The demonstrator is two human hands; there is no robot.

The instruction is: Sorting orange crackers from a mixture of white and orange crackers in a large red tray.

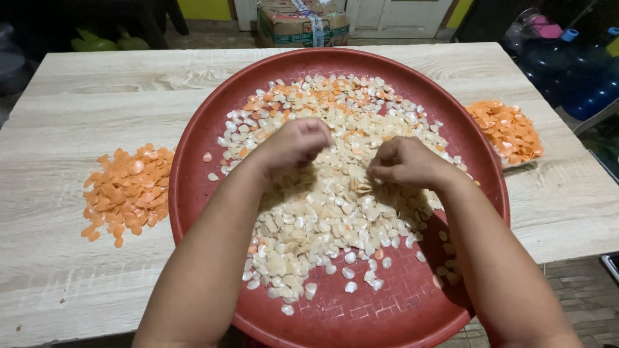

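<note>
left hand [293, 145]: fingers curled down into heap of small white shell-like pieces [322, 212], grasp hidden | right hand [403, 161]: loosely fisted on same heap, hold unclear | heap fills round red plastic tray [206, 142] | orange piles [129, 190] flank tray on pale wooden table [84, 96]

A pale wooden table [97, 96] fills the view; at nine o'clock on it lies a heap of orange shells [127, 191]; at two o'clock, a second orange heap [508, 129]; at twelve o'clock beyond the table, a taped cardboard box [302, 23]; at one o'clock, dark blue water bottles [567, 71].
</note>
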